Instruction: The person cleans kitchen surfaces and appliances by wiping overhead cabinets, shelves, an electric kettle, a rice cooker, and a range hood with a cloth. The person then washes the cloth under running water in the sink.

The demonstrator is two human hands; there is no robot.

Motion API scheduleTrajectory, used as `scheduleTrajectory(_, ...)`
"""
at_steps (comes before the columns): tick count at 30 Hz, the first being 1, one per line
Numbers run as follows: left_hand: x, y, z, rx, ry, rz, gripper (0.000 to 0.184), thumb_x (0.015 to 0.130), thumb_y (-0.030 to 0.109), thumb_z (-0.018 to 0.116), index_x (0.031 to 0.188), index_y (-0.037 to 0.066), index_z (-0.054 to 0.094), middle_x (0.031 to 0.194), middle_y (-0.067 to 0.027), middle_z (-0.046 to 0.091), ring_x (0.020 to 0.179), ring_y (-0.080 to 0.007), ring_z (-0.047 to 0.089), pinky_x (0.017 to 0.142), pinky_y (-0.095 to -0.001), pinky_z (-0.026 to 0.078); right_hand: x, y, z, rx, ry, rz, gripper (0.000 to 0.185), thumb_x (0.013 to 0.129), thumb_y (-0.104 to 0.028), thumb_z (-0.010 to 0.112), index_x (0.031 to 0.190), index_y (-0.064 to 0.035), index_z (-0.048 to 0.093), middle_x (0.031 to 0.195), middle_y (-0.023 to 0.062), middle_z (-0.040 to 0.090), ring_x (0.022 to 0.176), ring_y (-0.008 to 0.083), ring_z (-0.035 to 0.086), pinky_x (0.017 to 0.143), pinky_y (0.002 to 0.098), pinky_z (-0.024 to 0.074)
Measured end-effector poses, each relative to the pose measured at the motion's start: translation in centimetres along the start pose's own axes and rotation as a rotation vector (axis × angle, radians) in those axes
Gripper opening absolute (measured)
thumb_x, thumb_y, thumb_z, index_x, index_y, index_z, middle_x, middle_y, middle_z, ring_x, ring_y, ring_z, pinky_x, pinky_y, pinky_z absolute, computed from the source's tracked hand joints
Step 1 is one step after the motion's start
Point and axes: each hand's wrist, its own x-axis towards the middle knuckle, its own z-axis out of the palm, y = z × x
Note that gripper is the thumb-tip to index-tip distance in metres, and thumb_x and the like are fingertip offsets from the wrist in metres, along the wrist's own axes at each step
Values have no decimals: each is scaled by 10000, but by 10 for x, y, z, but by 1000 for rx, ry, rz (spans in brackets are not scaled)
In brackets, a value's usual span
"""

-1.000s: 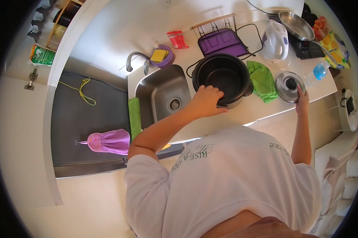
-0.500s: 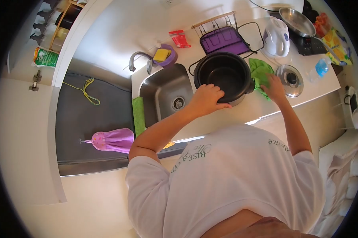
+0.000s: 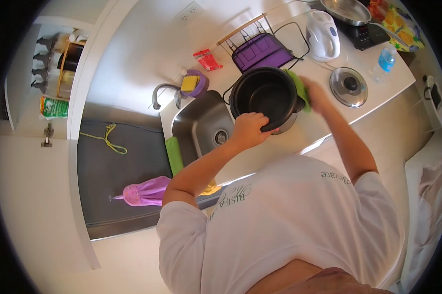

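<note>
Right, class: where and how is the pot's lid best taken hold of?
Probably by the black knob, pinched from straight above. The lid lies flat on the counter, knob upward at its centre, while its rim sits low and looks harder to get under. The right hand is nearer.

Fairly bright, soft light w/ a pale glow on the wall (image 3: 132, 63) & faint shadows nr the rack (image 3: 242, 29). Glare along the counter (image 3: 390, 81) edge; sheen in the sink (image 3: 199, 125). Right hand (image 3: 317, 96) slightly blurred. Fisheye pic: bowed lines, blk corners, soft detail.
</note>
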Motion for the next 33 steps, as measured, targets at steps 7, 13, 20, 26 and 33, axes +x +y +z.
scheduleTrajectory(7, 1, 1, 10, 12, 68, 36, 330, 695, 337, 743, 592, 86, 555, 580, -41, 503, 561, -238, 539, 526, -345, 408, -63, 47, 18, -627, 330, -512, 257, 910, -199, 553, 1064, -3, 613, 1033, 129, 606, 941, 185, 571, 801, 281, 457)
scheduleTrajectory(13, 0, 4, 11, 24, 66, 75, 315, 695, 314, 747, 592, 88, 553, 576, -42, 499, 561, -234, 537, 521, -347, 400, -102, 68, 35, -767, 452, -787, 205, 870, -149, 599, 997, 7, 562, 1063, 146, 567, 888, 245, 563, 786, 314, 448)
scheduleTrajectory(20, 2, 0, 13, 30, 86, 63, 318, 698, 306, 747, 595, 78, 551, 577, -57, 493, 560, -248, 533, 505, -354, 400, -30, 36, 22, -573, 283, -462, 267, 912, -200, 521, 1088, -7, 461, 958, 152, 545, 919, 249, 547, 844, 332, 421)
scheduleTrajectory(26, 10, 3, 12, 56, 70, 8, 332, 715, 302, 736, 600, 65, 534, 594, -70, 494, 560, -268, 528, 491, -364, 401, -76, 88, 54, -493, 457, -619, 233, 891, -157, 541, 1060, -22, 455, 940, 117, 534, 912, 235, 545, 839, 327, 423)
scheduleTrajectory(33, 15, 6, 14, 41, 65, -39, 365, 735, 310, 726, 599, 54, 504, 595, -84, 487, 556, -286, 518, 492, -369, 399, -70, 63, 2, 66, 544, -258, 207, 866, -145, 544, 1045, -63, 478, 902, 75, 563, 761, 132, 569, 619, 287, 484)
